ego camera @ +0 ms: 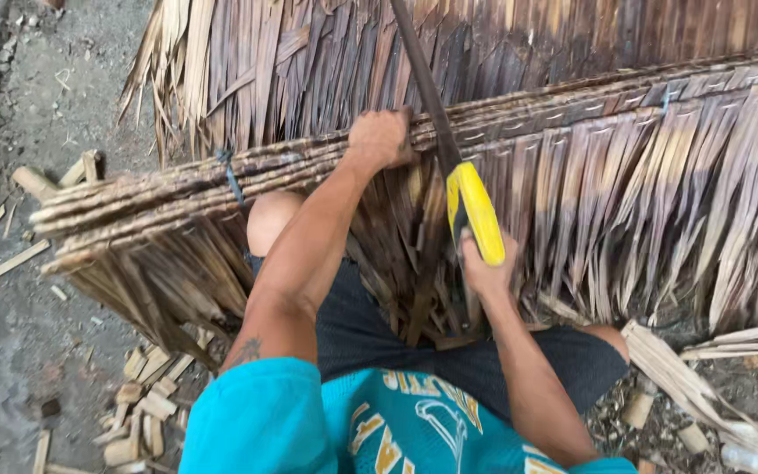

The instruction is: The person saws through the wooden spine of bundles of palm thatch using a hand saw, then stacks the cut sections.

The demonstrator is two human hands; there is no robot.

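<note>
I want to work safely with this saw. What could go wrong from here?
1. The left hand grips the bundle of thatch ribs right beside the saw blade; a slip could cut the fingers.
2. The bundle rests over the bare knee, so a blade breaking through might reach the leg.
3. The right hand holds only the low end of the yellow handle; control may be weak.

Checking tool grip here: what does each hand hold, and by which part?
Right hand holds the saw by its yellow handle; left hand grips the bundled thatch ribs.
</note>
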